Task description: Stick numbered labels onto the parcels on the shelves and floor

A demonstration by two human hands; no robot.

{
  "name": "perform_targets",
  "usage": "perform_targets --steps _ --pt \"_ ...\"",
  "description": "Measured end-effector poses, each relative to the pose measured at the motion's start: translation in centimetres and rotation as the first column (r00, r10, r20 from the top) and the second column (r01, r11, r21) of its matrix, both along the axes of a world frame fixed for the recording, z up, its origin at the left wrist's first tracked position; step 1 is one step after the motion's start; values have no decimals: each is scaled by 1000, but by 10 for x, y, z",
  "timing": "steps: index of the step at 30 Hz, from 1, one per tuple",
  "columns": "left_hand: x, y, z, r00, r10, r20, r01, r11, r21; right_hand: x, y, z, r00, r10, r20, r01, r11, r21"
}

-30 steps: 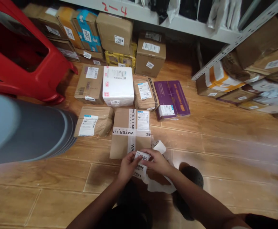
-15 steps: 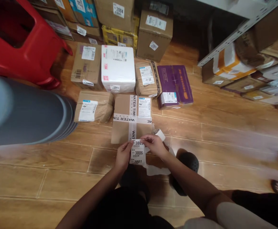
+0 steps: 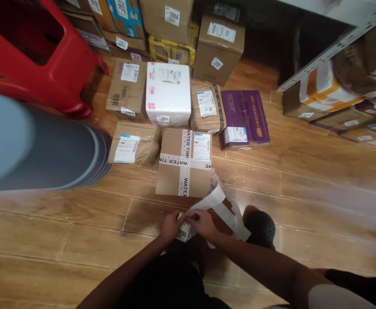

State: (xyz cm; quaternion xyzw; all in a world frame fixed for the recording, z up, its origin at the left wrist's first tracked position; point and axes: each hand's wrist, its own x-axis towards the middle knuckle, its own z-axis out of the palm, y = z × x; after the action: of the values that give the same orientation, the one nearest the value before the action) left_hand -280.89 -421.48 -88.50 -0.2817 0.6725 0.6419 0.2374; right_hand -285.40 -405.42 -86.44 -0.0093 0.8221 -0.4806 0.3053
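My left hand (image 3: 171,225) pinches a strip of numbered labels (image 3: 184,232), on which the digits 006 show below my fingers. Close beside it, my right hand (image 3: 201,222) has its fingers pinched together at the top of the same strip. A white backing strip (image 3: 216,198) trails from there to the right and down toward my shoe. Just beyond my hands, a flat cardboard box (image 3: 169,180) with WATER TIME tape lies on the floor. My fingers partly cover the upper label.
Behind the taped box stand a brown parcel (image 3: 134,143), a white parcel (image 3: 168,92) marked 3003, a small carton (image 3: 207,107) and a purple box (image 3: 246,113). A grey bin (image 3: 62,150) and a red stool (image 3: 55,64) stand left. Shelving (image 3: 329,56) holds parcels at right.
Both hands have moved down toward me with the label strip, which is now tilted and bent. The white backing strip has swung up and out to the right. The view has shifted slightly left.
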Motion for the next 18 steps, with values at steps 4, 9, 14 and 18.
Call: perform_targets --steps 4,9,14,18 --pt "5 -8 -18 996 -83 19 83 997 -10 6 -12 -15 983 -98 -157 103 994 23" --pt "-10 -15 -29 992 -118 43 123 979 -161 -4 -29 -33 935 -206 -289 216 976 1" --pt "-23 -28 -32 970 -243 25 244 951 -189 6 -42 -40 865 -328 -380 353 936 -5" --pt "-25 -51 -29 928 -372 -4 370 923 -107 13 -42 -49 826 -400 -397 432 902 -9"
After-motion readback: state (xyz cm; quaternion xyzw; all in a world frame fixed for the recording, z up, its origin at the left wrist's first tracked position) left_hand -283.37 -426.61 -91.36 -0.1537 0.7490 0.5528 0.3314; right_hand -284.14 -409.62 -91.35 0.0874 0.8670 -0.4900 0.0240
